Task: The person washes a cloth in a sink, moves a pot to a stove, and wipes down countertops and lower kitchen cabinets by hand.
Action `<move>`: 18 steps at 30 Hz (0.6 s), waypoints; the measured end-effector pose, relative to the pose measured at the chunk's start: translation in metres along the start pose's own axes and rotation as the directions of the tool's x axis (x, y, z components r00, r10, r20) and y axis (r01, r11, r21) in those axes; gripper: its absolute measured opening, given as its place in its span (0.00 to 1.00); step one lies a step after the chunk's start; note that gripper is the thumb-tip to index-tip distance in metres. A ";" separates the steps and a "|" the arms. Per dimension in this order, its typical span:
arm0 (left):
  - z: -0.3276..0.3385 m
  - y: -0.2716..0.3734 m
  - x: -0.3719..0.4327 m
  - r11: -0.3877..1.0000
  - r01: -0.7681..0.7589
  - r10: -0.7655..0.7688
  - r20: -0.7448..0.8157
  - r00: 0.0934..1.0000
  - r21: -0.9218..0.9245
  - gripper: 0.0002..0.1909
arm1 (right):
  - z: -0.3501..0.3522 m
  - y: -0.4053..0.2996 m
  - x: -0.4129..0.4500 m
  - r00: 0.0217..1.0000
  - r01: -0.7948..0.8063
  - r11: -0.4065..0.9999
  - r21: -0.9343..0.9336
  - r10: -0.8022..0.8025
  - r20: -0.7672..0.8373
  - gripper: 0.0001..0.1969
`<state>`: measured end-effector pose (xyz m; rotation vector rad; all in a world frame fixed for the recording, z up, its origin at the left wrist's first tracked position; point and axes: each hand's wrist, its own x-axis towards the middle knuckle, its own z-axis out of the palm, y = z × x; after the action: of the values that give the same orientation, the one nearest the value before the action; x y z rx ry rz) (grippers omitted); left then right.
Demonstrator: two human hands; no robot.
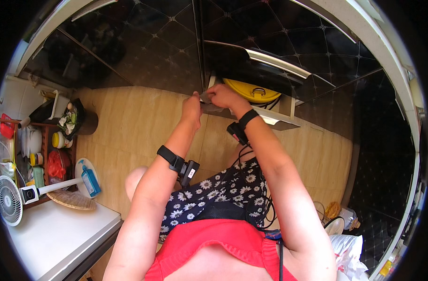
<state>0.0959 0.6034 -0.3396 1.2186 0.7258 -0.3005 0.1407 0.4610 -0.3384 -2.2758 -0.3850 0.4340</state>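
Observation:
Both hands meet in front of an open drawer (pixel 288 107) low in the dark cabinet. My left hand (pixel 192 107) pinches one side of a thin greyish piece of crumpled sheet (pixel 214 108), perhaps plastic. The other side is between the fingers of my right hand (pixel 224 95), at the drawer's left front corner. The fingers partly cover the sheet, so its full shape is hidden. Inside the drawer lies a round yellow object (pixel 247 90) with a ring-shaped metal handle (pixel 259 92). Black cords (pixel 270 104) show beneath it.
Dark patterned cabinet doors (pixel 157 45) rise ahead. To the left are a lined waste bin (pixel 89 122), a crowded shelf, a white fan (pixel 9 200) and a blue pump bottle (pixel 91 181) by a white surface (pixel 59 224). A white plastic bag (pixel 349 253) lies at lower right.

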 end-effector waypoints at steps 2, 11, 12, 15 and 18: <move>-0.005 -0.002 0.002 0.999 -0.013 0.014 0.021 1.000 -0.045 0.13 | -0.021 0.002 -0.008 0.983 -0.071 0.995 -0.073 0.083 0.166 0.17; -0.008 0.000 0.004 0.999 0.031 -0.030 0.027 0.999 -0.040 0.17 | -0.105 0.096 -0.152 0.957 -0.279 0.956 -0.093 0.268 -0.111 0.16; -0.007 -0.001 0.006 0.999 0.037 -0.036 0.026 0.999 -0.037 0.17 | -0.115 0.112 -0.168 0.934 -0.343 0.932 -0.120 0.324 -0.150 0.16; -0.006 -0.004 0.008 0.998 0.049 -0.047 0.035 0.998 -0.039 0.17 | -0.145 0.176 -0.205 0.937 -0.326 0.920 -0.215 0.285 -0.200 0.14; -0.005 -0.007 0.001 0.999 0.047 -0.047 0.028 0.999 -0.015 0.16 | -0.166 0.209 -0.235 0.931 -0.337 0.629 -0.700 0.332 -0.150 0.10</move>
<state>0.0910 0.6056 -0.3462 1.1813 0.7320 -0.3493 0.0293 0.1233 -0.3421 -3.1559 -0.1145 0.5235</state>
